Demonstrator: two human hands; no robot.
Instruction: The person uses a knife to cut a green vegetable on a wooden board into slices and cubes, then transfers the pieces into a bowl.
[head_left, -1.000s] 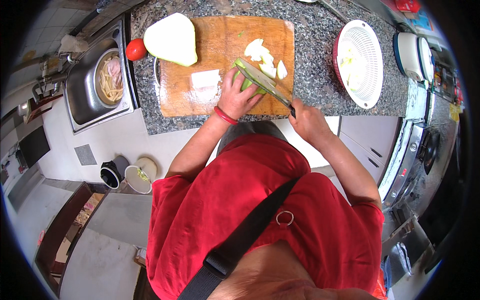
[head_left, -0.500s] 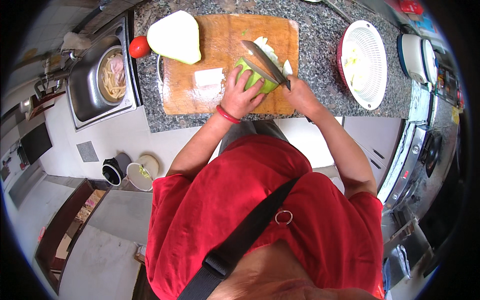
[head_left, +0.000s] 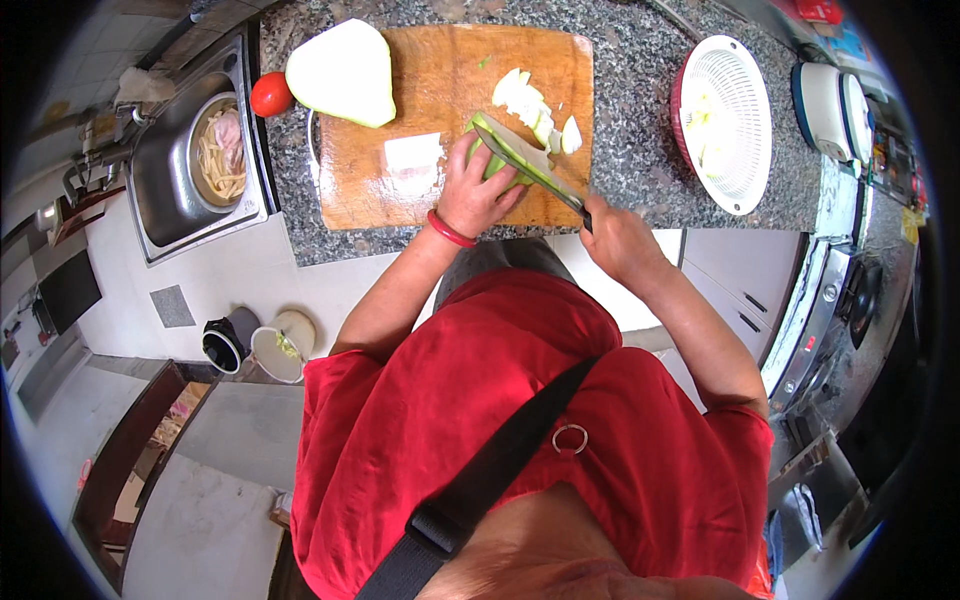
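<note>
My left hand [head_left: 475, 195], a red bangle at its wrist, grips a green-skinned gourd piece [head_left: 522, 138] on the wooden cutting board [head_left: 440, 75]. In my right hand [head_left: 620, 235] is the handle of a kitchen knife [head_left: 545, 176]. Its blade lies slantwise along the gourd piece, close to my left fingers. Whether the edge has entered the flesh I cannot tell. Pale cut slices [head_left: 522, 96] lie beyond the knife, with a smaller slice [head_left: 571, 135] just to their right. A large pale-green gourd section [head_left: 343, 75] rests over the board's far left corner.
Beside the large section sits a tomato [head_left: 271, 94]. The sink [head_left: 165, 170] at the left holds a metal bowl [head_left: 197, 155] of pale strips and pinkish meat. To the right stands a white colander [head_left: 745, 130] with pale bits inside. Bins [head_left: 283, 347] stand on the floor at left.
The knife has shifted toward me and to the right, from the far side of the gourd piece to across it. More pale slices now show on the board. My left hand has barely moved.
</note>
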